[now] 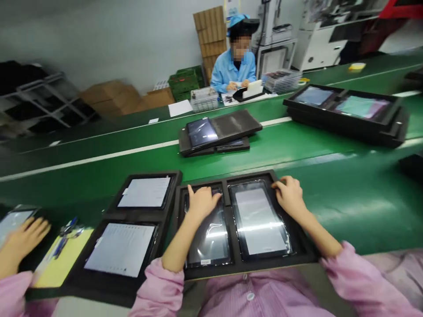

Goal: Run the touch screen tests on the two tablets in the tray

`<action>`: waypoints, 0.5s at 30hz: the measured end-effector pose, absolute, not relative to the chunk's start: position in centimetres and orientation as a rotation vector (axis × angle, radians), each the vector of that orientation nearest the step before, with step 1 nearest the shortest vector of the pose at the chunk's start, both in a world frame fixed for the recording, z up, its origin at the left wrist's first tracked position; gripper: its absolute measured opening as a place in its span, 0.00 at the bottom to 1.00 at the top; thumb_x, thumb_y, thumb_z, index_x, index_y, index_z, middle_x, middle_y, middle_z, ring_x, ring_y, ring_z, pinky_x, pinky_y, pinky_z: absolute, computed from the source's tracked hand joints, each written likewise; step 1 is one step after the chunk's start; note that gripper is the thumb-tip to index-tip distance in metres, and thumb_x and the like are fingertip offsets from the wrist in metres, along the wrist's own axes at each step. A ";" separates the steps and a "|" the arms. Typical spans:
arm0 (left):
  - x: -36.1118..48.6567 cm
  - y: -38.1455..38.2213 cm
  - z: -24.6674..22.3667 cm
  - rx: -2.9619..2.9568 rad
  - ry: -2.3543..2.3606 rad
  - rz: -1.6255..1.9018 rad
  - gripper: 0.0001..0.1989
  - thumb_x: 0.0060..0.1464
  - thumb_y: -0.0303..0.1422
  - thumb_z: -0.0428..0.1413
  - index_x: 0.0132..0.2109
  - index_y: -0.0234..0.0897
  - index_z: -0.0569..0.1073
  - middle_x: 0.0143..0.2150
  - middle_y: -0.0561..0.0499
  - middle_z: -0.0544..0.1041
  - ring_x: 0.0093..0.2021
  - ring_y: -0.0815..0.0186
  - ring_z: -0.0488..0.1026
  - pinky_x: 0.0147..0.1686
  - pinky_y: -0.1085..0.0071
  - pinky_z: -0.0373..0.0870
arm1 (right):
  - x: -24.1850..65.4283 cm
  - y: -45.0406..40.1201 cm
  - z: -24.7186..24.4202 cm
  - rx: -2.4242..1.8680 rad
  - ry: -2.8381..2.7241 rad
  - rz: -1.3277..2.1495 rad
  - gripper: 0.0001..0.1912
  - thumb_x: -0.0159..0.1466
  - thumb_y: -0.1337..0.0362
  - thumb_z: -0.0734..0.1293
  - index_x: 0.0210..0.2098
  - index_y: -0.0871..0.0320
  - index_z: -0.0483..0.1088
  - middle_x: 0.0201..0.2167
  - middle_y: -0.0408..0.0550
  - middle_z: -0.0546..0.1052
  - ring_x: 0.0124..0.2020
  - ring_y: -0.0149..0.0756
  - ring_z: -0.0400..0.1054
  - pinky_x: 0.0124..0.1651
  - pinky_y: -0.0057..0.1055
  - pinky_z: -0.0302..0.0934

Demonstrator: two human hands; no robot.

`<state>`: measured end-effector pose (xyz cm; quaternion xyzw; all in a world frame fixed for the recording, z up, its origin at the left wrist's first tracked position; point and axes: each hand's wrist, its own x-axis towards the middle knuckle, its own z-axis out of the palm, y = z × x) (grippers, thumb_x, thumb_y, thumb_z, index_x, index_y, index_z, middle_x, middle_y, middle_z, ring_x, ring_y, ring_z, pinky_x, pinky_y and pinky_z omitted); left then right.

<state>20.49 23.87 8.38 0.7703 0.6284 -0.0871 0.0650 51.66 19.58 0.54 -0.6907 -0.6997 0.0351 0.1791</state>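
Observation:
In front of me lies a black foam tray (228,220) with two compartments, each holding a tablet in clear film. My left hand (202,203) is over the top of the left tablet (209,237), which has a dark screen and a small white label. Its thumb and outer finger are spread; the middle fingers bend down out of sight. The right tablet (259,220) shows a pale screen. At the tray's far right corner, my right hand (291,196) has its fingers closed on the foam edge.
Left of me, another foam tray (135,215) holds two lit tablets, beside a yellow sheet (62,259) with pens. Another person's hand (24,240) rests there. More trays lie on the green belt (148,160). A person in blue (234,70) works opposite.

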 end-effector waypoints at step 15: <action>22.4 22.6 5.7 2.169 2.064 -0.079 0.38 0.47 0.52 0.62 0.59 0.32 0.67 0.59 0.33 0.68 0.61 0.41 0.64 0.67 0.29 0.36 | 53.5 15.1 -4.0 -1.769 -1.756 0.118 0.19 0.58 0.73 0.59 0.41 0.54 0.78 0.50 0.55 0.64 0.50 0.52 0.62 0.56 0.59 0.57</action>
